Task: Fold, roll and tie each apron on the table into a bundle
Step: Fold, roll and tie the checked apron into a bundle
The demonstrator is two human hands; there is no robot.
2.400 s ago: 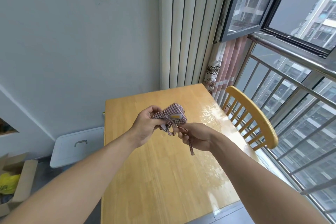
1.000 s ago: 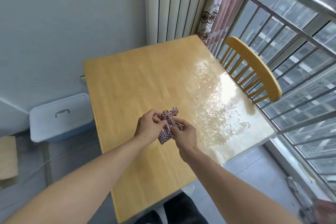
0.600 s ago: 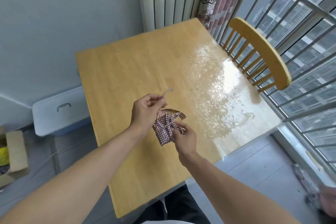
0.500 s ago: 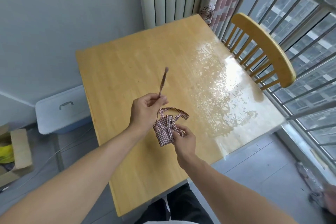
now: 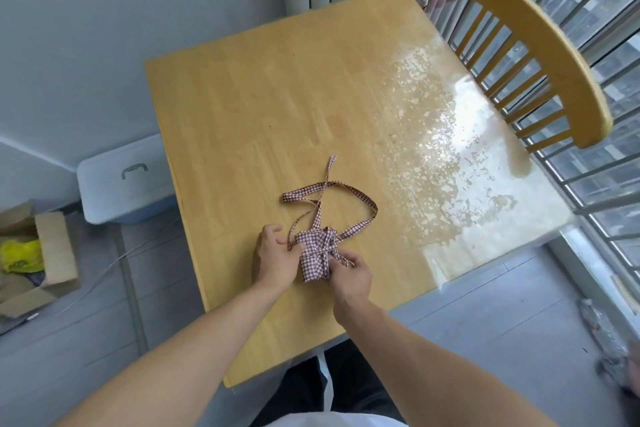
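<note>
**Apron rolled, tie only half done**

Apron (image 5: pixel 313 258) in red-and-white check sits as a tight little roll near the front edge of the wooden table (image 5: pixel 242 107), held between both hands. Folding and rolling look finished; the tying does not.

On the left, the left hand (image 5: pixel 275 258) braces the roll's side, with thumb and fingers curled onto the cloth and a strap end at its upper corner. From the top of the roll, the loose straps (image 5: pixel 332 191) run away over the tabletop: one narrow tail points far up the table, and a wider band loops out to the right and back (none of this slack is wound in yet). One turn of strap already crosses the roll's middle.

On the right, the right hand (image 5: pixel 348 274) pinches a strap end at the roll's right side, fingers closed on it. Whether a knot has been started under those fingers cannot be told.

By my judgement, what remains is to take up the slack, wind it round and knot it. No other apron shows on the table. Further right stands a yellow chair (image 5: pixel 540 55).
</note>
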